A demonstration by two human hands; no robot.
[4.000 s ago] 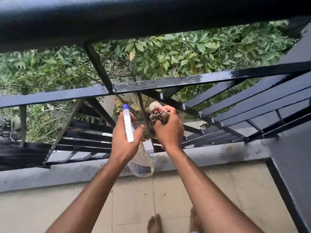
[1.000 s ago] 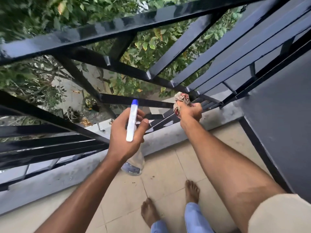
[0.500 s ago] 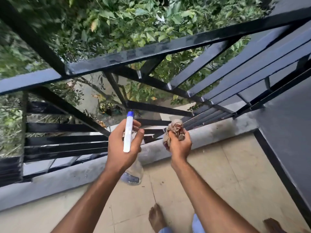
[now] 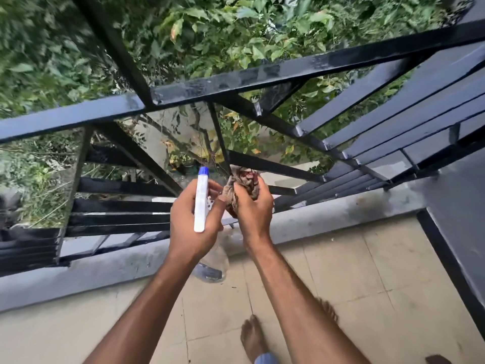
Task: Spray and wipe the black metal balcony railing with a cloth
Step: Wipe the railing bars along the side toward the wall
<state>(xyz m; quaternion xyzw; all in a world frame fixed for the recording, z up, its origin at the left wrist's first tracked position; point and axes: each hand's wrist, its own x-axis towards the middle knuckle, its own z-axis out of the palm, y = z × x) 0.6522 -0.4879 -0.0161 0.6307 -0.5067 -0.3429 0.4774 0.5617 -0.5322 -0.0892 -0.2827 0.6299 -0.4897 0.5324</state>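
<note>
The black metal railing [image 4: 236, 82] crosses the view, its upper bar wet and shiny. My left hand [image 4: 191, 227] grips a clear spray bottle [image 4: 201, 203] with a white head and blue tip, held upright, nozzle end toward the bars. Its clear body hangs below my palm. My right hand [image 4: 253, 206] holds a bunched, mottled brown cloth [image 4: 242, 181] right beside the bottle, pressed against a thin inner bar of the railing. Both hands are close together at the centre.
A grey concrete kerb [image 4: 328, 219] runs under the railing, with beige floor tiles [image 4: 354, 285] below. A dark wall [image 4: 462, 219] stands at the right. My bare feet [image 4: 253, 334] are on the tiles. Green foliage [image 4: 210, 35] lies beyond the bars.
My right hand with the cloth has come back left from the right-hand slats to the centre bar, next to the bottle. The view has swung left and up. The left hand keeps the bottle.
</note>
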